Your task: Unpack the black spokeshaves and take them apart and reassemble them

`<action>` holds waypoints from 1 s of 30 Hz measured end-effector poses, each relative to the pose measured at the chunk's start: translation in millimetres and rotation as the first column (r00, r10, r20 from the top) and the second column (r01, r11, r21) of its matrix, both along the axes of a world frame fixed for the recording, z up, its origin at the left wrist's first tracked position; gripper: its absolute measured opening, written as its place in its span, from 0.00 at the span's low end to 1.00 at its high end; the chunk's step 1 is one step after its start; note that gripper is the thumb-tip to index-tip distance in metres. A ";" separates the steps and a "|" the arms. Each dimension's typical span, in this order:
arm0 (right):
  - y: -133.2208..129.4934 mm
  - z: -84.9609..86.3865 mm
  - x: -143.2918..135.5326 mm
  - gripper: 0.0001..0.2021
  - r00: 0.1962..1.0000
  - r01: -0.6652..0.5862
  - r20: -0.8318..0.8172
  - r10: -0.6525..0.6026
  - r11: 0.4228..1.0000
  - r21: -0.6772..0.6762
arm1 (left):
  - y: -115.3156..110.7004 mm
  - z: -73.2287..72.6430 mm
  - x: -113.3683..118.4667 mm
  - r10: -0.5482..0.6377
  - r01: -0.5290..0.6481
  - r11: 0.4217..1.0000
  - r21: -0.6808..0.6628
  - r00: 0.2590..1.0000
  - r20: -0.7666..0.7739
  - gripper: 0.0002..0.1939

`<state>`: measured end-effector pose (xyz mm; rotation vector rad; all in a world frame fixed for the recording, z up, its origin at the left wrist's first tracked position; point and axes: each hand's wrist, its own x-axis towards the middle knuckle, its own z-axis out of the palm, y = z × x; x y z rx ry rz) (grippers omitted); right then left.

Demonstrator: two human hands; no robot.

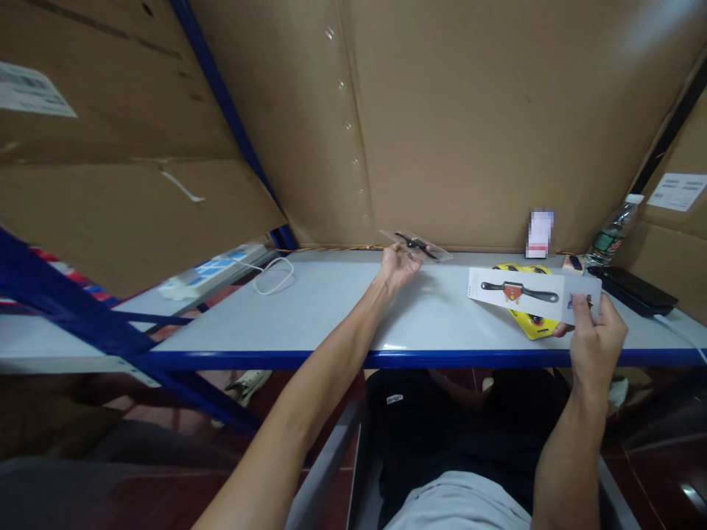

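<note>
Above the back part of the shelf, my left hand (398,266) grips a clear plastic bag with a black spokeshave (412,243) inside. The bag is tilted, and its tool has a thin handle on each side. Over at the right, my right hand (598,338) pinches the end of a long white printed box (516,292), thumb on top. A spokeshave with dark handles and an orange middle is pictured on it. Partly hidden beneath the box, a yellow package (534,326) lies on the shelf.
A white shelf with a blue edge (331,359) spans in front of me, backed by cardboard (442,125). To the right stand a phone (540,234) and a water bottle (613,232), near a black case (635,291). A white cable (275,274) and power strip (213,271) are left.
</note>
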<state>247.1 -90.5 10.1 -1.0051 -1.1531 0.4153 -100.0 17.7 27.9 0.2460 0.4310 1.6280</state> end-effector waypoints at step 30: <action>-5.2 2.5 0.7 0.28 0.992 -0.042 0.113 0.049 0.997 -0.063 | -27.1 15.6 9.7 0.071 -0.081 0.974 0.209 0.996 0.057 0.20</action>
